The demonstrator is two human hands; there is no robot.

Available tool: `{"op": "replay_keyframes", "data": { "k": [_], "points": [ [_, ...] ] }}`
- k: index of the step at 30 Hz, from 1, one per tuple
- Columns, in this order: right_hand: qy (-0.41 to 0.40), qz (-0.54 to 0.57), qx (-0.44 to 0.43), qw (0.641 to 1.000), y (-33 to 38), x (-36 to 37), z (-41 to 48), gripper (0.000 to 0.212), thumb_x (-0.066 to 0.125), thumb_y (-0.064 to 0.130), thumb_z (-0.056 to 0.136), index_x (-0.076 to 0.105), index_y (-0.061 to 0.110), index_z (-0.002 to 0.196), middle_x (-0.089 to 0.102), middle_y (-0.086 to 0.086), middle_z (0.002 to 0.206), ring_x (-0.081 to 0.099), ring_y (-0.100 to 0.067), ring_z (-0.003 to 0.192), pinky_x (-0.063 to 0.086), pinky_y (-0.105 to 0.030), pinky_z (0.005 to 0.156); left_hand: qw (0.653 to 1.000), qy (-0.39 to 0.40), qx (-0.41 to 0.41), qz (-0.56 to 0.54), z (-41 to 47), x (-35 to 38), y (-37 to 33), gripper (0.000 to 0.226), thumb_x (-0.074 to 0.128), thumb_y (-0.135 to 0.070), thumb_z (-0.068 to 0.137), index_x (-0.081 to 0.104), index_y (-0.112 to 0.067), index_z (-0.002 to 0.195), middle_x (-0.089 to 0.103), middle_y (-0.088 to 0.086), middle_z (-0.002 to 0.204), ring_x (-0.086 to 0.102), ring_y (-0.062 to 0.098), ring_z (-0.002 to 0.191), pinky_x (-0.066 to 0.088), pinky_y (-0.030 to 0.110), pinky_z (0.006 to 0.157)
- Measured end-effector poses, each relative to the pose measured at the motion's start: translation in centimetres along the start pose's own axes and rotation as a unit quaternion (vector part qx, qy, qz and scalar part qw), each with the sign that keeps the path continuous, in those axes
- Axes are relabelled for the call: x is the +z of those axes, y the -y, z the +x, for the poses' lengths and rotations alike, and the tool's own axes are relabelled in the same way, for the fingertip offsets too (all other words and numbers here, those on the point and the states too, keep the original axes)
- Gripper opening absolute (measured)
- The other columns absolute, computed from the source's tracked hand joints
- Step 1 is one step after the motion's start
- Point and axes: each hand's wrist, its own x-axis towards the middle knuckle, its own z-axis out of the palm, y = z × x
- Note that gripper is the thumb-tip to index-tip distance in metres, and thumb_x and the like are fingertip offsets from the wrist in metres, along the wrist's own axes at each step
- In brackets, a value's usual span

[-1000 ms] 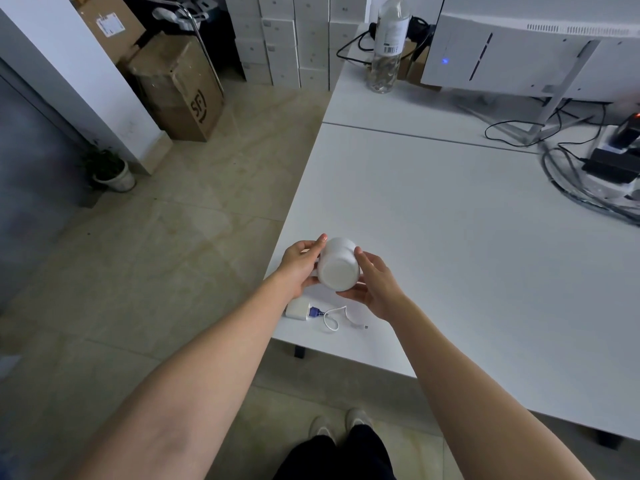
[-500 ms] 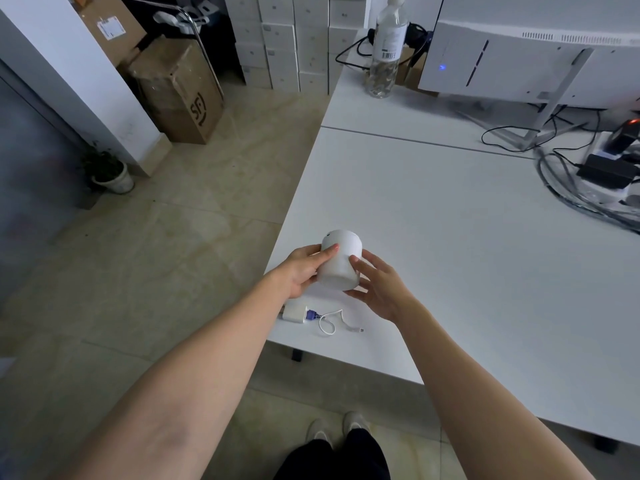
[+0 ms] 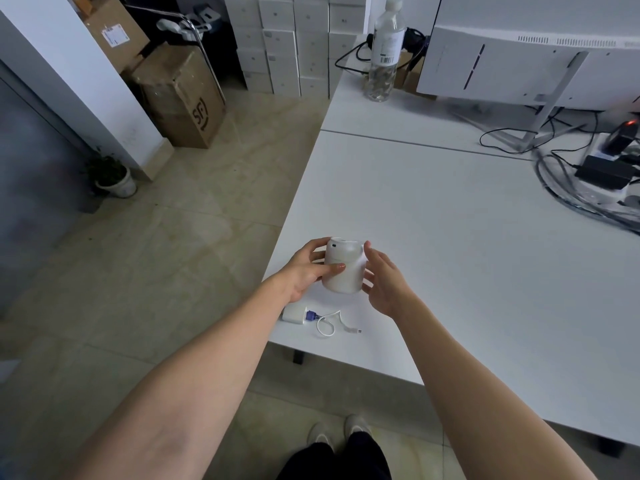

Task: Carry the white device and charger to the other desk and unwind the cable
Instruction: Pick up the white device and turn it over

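Observation:
The white device (image 3: 346,268), a rounded cylinder, stands upright near the left edge of the white desk (image 3: 450,244). My left hand (image 3: 306,268) grips its left side, thumb across the front. My right hand (image 3: 382,284) touches its right side with the fingers spread. Just below my left wrist lies the white charger (image 3: 293,313) with a blue plug, and its short white cable (image 3: 332,323) curls loose on the desk to the right of it.
A clear water bottle (image 3: 384,50) and a white monitor (image 3: 519,64) stand at the back of the far desk. Black cables and a power adapter (image 3: 602,173) crowd the right edge. On the floor to the left are cardboard boxes (image 3: 180,98) and a potted plant (image 3: 112,176).
The device has turned from tilted towards me to upright and come down onto the desk. My hands slid round to its sides. Charger and cable have not moved.

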Motion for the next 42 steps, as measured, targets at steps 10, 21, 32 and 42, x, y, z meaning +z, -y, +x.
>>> {"op": "replay_keyframes", "data": {
  "k": [10,21,32,42],
  "points": [
    [0.016,0.029,-0.027,0.999,-0.7,0.1,-0.4,0.028,0.056,0.021,0.092,0.051,0.021,0.12,0.062,0.007,0.111,0.056,-0.01,0.106,0.041,-0.028,0.091,0.999,-0.038,0.003,-0.028,-0.2,0.0,0.2,0.045,0.067,-0.023,0.083,0.054,-0.021,0.127,0.06,0.003,0.123,0.052,0.018,0.119,0.04,0.029,0.092],
    [0.052,0.039,-0.04,0.997,-1.2,0.4,-0.7,0.036,0.049,0.007,0.094,0.05,0.02,0.128,0.06,0.01,0.112,0.054,0.0,0.101,0.039,-0.02,0.079,0.987,-0.111,-0.009,-0.114,0.1,-0.1,1.1,0.009,0.056,-0.018,0.092,0.062,-0.02,0.097,0.063,0.005,0.094,0.059,0.023,0.092,0.052,0.028,0.071],
    [0.028,0.024,-0.046,0.998,-1.7,0.7,-0.2,0.045,0.048,0.013,0.096,0.042,0.013,0.14,0.055,-0.002,0.127,0.052,-0.011,0.112,0.042,-0.018,0.079,0.986,-0.074,-0.027,-0.149,0.0,-0.5,2.0,0.041,0.059,-0.015,0.089,0.054,-0.008,0.13,0.061,0.008,0.118,0.057,0.024,0.108,0.047,0.038,0.093],
    [0.043,-0.004,-0.027,0.999,-2.2,0.9,-0.7,0.048,0.039,0.025,0.1,0.03,0.028,0.146,0.04,0.01,0.142,0.03,-0.003,0.129,0.021,-0.024,0.106,0.985,-0.05,-0.033,-0.159,-0.1,-0.7,2.6,0.042,0.059,-0.012,0.089,0.054,-0.006,0.13,0.057,0.011,0.135,0.051,0.026,0.126,0.04,0.045,0.108]
  ]
}}
